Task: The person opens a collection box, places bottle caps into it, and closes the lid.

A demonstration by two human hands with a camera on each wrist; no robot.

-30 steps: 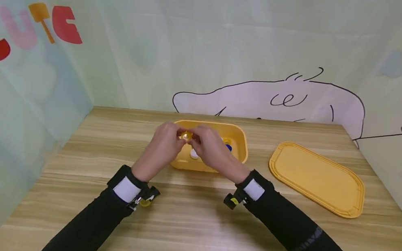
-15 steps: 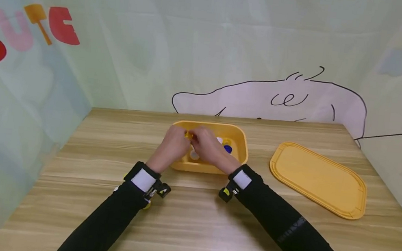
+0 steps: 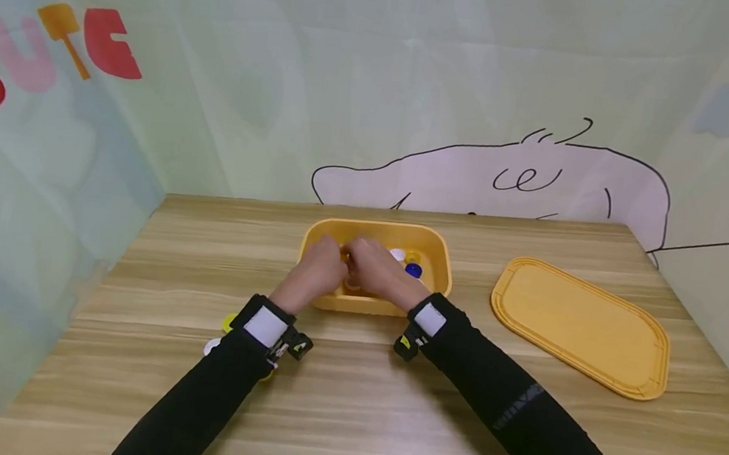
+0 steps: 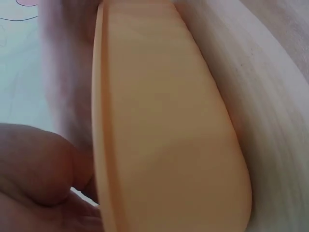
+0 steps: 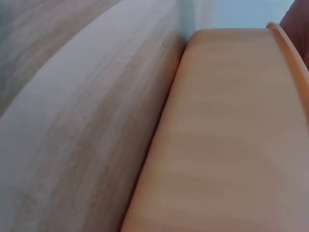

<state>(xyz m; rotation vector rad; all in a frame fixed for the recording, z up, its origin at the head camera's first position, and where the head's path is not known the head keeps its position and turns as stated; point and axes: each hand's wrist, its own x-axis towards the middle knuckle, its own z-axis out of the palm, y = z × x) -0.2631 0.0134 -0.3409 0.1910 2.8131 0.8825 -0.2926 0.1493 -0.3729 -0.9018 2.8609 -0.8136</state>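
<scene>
Head view: left hand has neared right hand.

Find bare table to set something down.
Bare table lies between the left sleeve and right sleeve, left of the tub, and, more narrowly, between tub and lid. Crowded: the tub, with left hand, right hand and discs; beside the left sleeve, with a yellow disc and white disc.
</scene>
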